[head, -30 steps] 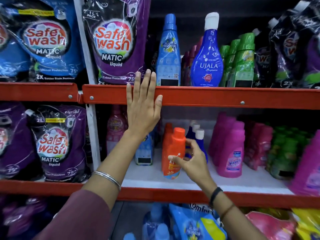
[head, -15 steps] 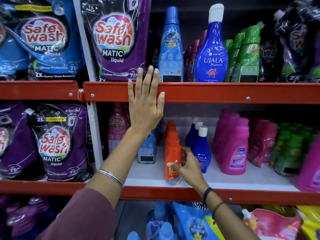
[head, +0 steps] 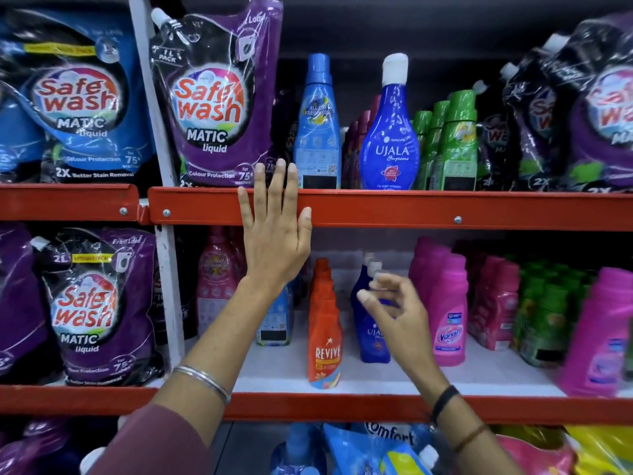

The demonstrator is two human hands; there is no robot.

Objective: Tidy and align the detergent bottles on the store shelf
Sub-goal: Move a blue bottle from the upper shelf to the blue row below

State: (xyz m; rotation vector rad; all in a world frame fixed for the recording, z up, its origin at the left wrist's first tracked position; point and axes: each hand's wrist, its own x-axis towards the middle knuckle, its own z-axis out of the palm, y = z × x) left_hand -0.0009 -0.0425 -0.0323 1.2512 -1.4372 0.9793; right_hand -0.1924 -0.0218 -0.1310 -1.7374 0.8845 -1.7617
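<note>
An orange Revive bottle [head: 324, 341] stands upright at the front of a row of orange bottles on the middle shelf [head: 342, 375]. My right hand [head: 394, 308] hovers to its right, fingers loosely curled and apart, holding nothing, in front of the small dark-blue Ujala bottles [head: 371, 337]. My left hand [head: 275, 231] lies flat and open against the red edge of the upper shelf [head: 445, 209]. Pink Vanish bottles [head: 448, 313] stand in a row to the right of my right hand.
The upper shelf carries a light-blue bottle [head: 318, 128], a large Ujala bottle [head: 390, 132], green bottles [head: 452, 142] and Safewash pouches [head: 212, 97]. More pouches [head: 96, 310] fill the left bay. Green bottles [head: 544, 313] and pink bottles [head: 603, 337] stand at right. Blue packs [head: 359, 450] sit below.
My right hand set the orange bottle down upright at the front of its row, let go of it and moved right, up to the dark-blue bottles. My left hand stayed on the shelf edge.
</note>
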